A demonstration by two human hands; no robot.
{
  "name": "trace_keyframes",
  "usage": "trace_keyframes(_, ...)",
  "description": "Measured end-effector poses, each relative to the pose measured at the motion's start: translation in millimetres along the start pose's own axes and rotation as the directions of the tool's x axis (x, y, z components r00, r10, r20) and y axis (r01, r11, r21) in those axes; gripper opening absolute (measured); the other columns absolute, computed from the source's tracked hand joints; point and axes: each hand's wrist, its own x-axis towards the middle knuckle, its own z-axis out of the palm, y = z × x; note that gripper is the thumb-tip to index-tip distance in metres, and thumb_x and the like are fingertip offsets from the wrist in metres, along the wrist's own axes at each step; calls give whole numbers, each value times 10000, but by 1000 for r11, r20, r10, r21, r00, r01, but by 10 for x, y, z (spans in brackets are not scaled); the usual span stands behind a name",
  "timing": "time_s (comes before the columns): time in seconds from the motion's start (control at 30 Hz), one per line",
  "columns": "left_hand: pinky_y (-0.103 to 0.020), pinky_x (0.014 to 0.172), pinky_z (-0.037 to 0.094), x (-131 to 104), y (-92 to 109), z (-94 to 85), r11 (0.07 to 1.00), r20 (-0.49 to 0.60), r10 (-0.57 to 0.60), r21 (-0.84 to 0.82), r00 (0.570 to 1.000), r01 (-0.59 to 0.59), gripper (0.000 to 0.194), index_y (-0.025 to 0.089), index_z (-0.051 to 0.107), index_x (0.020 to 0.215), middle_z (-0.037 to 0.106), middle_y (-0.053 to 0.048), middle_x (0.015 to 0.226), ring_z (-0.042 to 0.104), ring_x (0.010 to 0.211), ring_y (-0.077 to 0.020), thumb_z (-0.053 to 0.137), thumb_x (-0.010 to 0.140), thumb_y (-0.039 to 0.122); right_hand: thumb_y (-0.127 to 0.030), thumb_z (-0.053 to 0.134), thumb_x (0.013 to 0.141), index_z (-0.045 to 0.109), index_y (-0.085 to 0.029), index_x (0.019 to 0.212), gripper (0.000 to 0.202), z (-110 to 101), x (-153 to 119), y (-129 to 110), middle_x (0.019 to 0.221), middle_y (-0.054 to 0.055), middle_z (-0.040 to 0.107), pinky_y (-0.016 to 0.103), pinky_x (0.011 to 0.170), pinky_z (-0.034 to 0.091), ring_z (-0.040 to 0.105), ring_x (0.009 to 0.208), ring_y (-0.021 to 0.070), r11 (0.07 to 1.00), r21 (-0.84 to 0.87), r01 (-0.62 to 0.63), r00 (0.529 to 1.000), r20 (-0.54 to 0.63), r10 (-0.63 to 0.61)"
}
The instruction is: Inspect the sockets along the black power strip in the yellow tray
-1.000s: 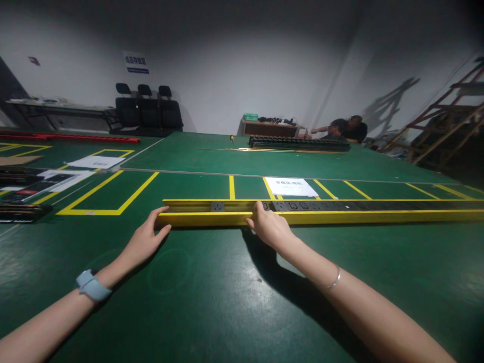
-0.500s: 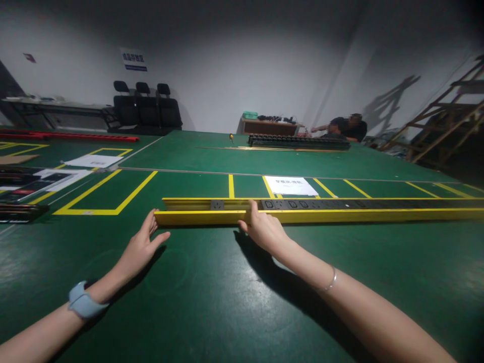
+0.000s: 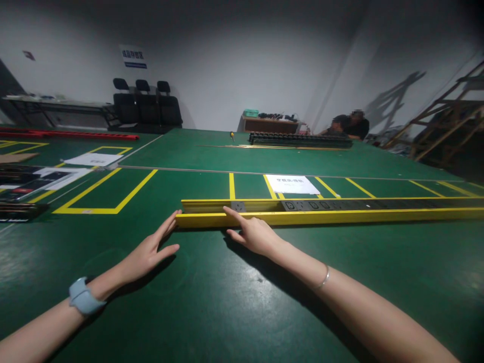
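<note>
Green table point(image 3: 227, 312) with yellow lines, chairs point(image 3: 147, 103) at the white wall. The yellow rail point(image 3: 340, 217) has slid rightward; left hand point(image 3: 149, 252) and right hand point(image 3: 253, 234), fingers spread, now only touch it.

near mat point(image 3: 212, 302): open | ahead: yellow rail point(image 3: 340, 217) bars way across

Workshop: green bench point(image 3: 227, 302) with taped yellow bays point(image 3: 106, 191).
</note>
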Motion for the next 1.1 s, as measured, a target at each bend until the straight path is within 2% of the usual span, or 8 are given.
trace_keyframes(0.2,-485,1162,318,61,47,27,1000,-80,-26,-16,996,25,681,270,350,1461,369,-93,1546,395,1392,-293,588,859,481,-484,443,954,302,-261,1482,590,-46,-15,-21,851,71,726,296,690,449,701,802,246,998,-19,-60,998,29,60)
trace_keyframes(0.43,-512,1130,365,104,80,28,997,-130,-63,-51,989,57,652,248,439,1386,484,-112,1459,475,1332,-305,619,820,518,-481,423,958,325,-260,1442,541,-74,-24,-85,908,88,729,331,734,478,708,869,270,992,-80,-103,994,40,106)
trace_keyframes(0.8,-475,1132,372,100,35,17,997,-119,-63,-50,991,57,650,237,419,1396,455,-117,1485,464,1345,-284,608,835,506,-464,432,963,428,-183,1256,406,-193,-29,-59,944,118,721,348,727,504,707,897,285,971,-114,-209,976,33,214)
trace_keyframes(0.97,-470,1140,362,102,47,16,996,-112,-68,-73,991,60,644,235,416,1398,448,-120,1490,461,1348,-278,605,841,499,-487,463,951,417,-152,1228,437,-273,-45,1,1004,176,701,384,737,513,702,921,315,941,-161,-297,949,62,310)
trace_keyframes(1.1,-483,1134,365,102,58,18,995,-119,-77,-75,990,68,653,236,421,1393,451,-122,1487,460,1348,-284,613,830,507,-492,488,938,401,-145,1266,486,-315,-64,27,1045,194,695,402,747,518,696,952,330,947,-142,-288,947,107,304)
